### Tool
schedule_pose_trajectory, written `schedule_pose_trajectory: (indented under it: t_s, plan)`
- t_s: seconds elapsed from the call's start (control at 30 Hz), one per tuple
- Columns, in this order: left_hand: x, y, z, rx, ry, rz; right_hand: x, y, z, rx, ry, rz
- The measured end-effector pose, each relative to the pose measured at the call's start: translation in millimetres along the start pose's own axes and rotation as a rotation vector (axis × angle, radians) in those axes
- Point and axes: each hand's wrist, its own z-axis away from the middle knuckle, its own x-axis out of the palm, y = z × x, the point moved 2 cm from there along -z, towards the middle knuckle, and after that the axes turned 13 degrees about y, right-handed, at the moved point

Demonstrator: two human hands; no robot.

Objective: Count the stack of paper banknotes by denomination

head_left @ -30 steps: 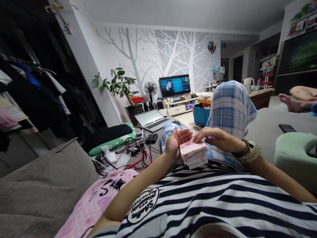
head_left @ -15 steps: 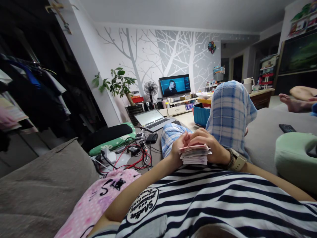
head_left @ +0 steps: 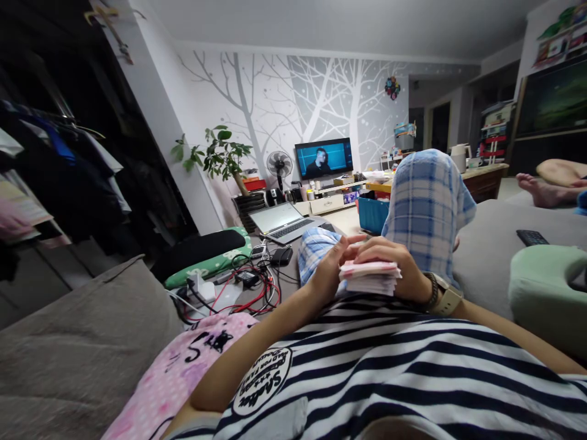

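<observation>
A thick stack of thin pink-and-white paper pieces [head_left: 370,278] lies between my hands above my striped shirt; whether they are cards or notes I cannot tell. My right hand [head_left: 389,256] is wrapped over the far and right sides of the stack, fingers bent. On the other side my left hand [head_left: 329,263] grips the left end, its fingers reaching toward the right hand's fingertips. Part of the fingers is hidden behind the stack. A pale watch [head_left: 447,296] and a braided bracelet [head_left: 431,290] circle my right wrist.
My raised knee in plaid trousers [head_left: 424,195] stands beyond the hands. On the left are a laptop [head_left: 293,229], tangled cables [head_left: 261,293] and a pink blanket [head_left: 183,379]. A green neck pillow [head_left: 534,281], a remote control [head_left: 532,237] and another person's foot [head_left: 534,189] are right.
Both hands and the stack have shifted slightly right and up. The stack's edges look more even, its pink top shows more, and the left fingers have straightened somewhat.
</observation>
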Motion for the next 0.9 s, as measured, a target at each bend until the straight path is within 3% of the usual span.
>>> schedule_pose_trajectory:
  t_s: [0.13,0.23,0.47,0.63,0.9]
  plan:
    - [-10.1,18,4,0.163,0.173,-0.367,-13,6,-5,0.156,0.104,0.06]
    - [-10.8,24,10,0.231,0.216,-0.444,-16,9,-7,0.248,0.118,0.033]
    - [-0.5,9,18,0.304,0.121,-0.26,-5,-2,-4,0.336,0.06,-0.064]
    - [4.1,2,18,0.249,0.036,-0.133,-2,-10,-4,0.373,0.053,-0.122]
    - [7.7,0,22,0.084,0.063,0.018,-3,-8,-3,0.39,0.085,-0.175]
